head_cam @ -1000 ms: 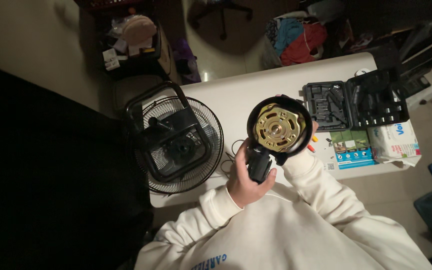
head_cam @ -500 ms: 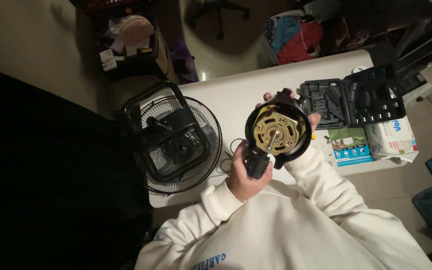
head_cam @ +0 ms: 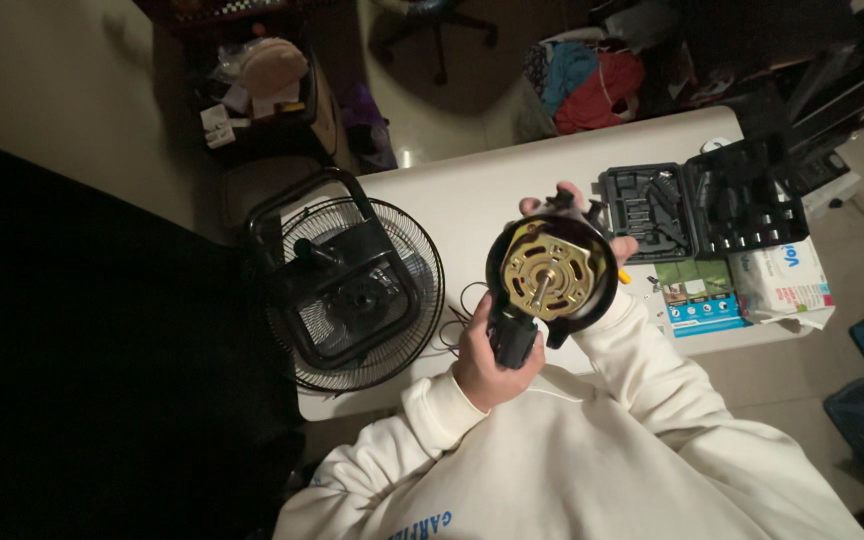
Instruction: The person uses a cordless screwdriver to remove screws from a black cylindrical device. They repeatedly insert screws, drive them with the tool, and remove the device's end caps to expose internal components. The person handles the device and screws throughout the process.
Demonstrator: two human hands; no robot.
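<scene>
Both hands hold a fan motor assembly up above the white bench, its round black housing turned face-on so the brass-coloured motor plate and central shaft show. The left hand is closed around the dark neck at the bottom of the unit, while the right hand wraps behind the upper rim, fingertips curling over the top edge (the palm itself is hidden by the housing). Thin wires trail from below the motor toward the bench edge.

To the left, a black fan grille with its stand lies flat, half over the bench's end. An open black tool case sits to the right, with a green-and-blue booklet and a white packet just beside it. Beyond the bench are a pile of coloured cloth and a cluttered dark crate.

Handling a motor like this well seems to call for a firm grip on the neck and a steadying hold at the rim, keeping fingers off the shaft and the trailing wires slack rather than pulled.
</scene>
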